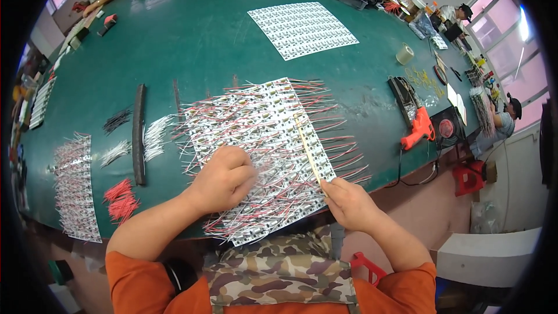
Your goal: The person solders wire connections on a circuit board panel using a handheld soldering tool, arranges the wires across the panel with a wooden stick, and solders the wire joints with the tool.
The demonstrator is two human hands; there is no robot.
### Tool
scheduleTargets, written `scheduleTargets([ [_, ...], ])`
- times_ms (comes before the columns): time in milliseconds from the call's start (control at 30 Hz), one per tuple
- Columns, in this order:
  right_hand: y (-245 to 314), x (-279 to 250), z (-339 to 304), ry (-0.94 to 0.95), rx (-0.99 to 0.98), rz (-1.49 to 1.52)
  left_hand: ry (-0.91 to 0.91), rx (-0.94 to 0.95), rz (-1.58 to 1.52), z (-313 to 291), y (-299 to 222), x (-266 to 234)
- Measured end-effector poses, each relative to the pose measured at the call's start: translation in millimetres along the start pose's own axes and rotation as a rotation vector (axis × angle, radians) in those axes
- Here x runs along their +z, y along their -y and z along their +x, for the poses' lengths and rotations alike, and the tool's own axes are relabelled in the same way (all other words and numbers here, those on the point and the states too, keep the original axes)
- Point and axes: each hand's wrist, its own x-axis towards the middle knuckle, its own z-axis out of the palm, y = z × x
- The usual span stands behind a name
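A white panel of circuit boards (279,94) lies at the table's near edge, covered with red, white and black wires. Wire ends stick out past its right and left sides. My right hand (349,203) is closed round the near end of a thin pale wooden stick (308,148), which rests along the panel's right-hand columns. Over the panel's left-centre part, my left hand (224,179) is closed with its fingers curled among the wires. Whatever it may pinch is hidden.
Left of the panel are a dark bar (139,134), white wires (156,138), black wires (117,121) and red wires (121,200). A wired panel (77,189) lies far left, a bare board sheet (305,29) beyond. An orange glue gun (419,129) stands right. Co-workers sit around the green table (192,40).
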Motion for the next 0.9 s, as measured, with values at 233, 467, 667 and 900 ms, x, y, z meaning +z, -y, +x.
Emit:
scheduleTargets([
  [233, 3, -4, 11, 0.055, -0.088, -0.077, -0.071, -0.036, -0.084, -1, 0, 0],
  [467, 23, -6, -7, -0.052, -0.042, -0.250, -0.221, -0.112, -0.147, -5, 5, -6],
  [667, 14, 1, -44, -0.414, 0.140, -0.081, -0.256, -0.251, -0.275, -7, 7, -4],
  [900, 24, 37, -53, -0.382, 0.157, -0.021, -0.212, -0.244, -0.231, -5, 4, -5],
])
